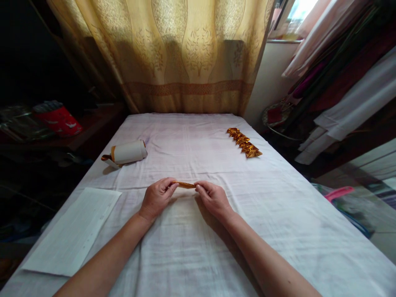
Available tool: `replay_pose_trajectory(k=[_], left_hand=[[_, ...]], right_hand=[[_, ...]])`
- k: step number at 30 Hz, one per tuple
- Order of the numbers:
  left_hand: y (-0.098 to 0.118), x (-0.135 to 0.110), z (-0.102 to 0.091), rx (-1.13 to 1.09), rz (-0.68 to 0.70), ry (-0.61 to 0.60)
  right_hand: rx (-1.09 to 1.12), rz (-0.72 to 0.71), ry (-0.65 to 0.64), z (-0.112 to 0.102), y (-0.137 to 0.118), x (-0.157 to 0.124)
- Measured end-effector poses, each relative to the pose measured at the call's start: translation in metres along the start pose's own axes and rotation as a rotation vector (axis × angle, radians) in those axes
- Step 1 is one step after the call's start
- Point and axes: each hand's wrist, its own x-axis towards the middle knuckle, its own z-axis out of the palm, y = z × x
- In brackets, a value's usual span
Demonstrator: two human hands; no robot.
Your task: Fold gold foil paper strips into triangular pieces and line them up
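Observation:
Between my two hands a narrow folded piece of gold foil paper (pixel 185 185) is stretched level, a little above the bedsheet. My left hand (pixel 158 197) pinches its left end between thumb and fingers. At the other end, my right hand (pixel 214 198) grips the tip in the same way. Several folded gold foil shapes (pixel 244 142) lie in an overlapping row on the sheet, beyond my right hand. Past my left hand lies a pale roll (pixel 128 152) with a curl of gold foil (pixel 108 159) at its left end.
White sheets of paper (pixel 74 231) lie at the left, near my forearm. A pale checked sheet (pixel 192 255) covers the surface. A yellow curtain (pixel 198 53) hangs behind it. Clothes (pixel 355 90) hang at the right. A red container (pixel 58 119) stands on the dark furniture at left.

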Motion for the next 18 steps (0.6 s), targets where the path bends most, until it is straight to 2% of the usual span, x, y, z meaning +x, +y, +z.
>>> replay_pose_trajectory(k=[3,5,11,15,18], left_hand=[[-0.007,0.01,0.004,-0.039,-0.047,0.008],[-0.014,0.018,0.008,-0.066,-0.067,0.006],[-0.035,0.039,0.011,-0.145,-0.116,0.033],[-0.035,0.04,0.007,-0.199,-0.12,-0.008],[-0.031,0.034,0.001,-0.227,-0.133,-0.052]], right_hand=[[0.161,0.105,-0.019,0.002,-0.001,0.021],[0.261,0.163,0.014,0.007,0.001,0.037],[0.332,0.15,0.07,0.03,0.011,0.077],[0.366,0.144,0.128,0.039,0.013,0.084],[0.412,0.127,0.107,0.039,0.01,0.078]])
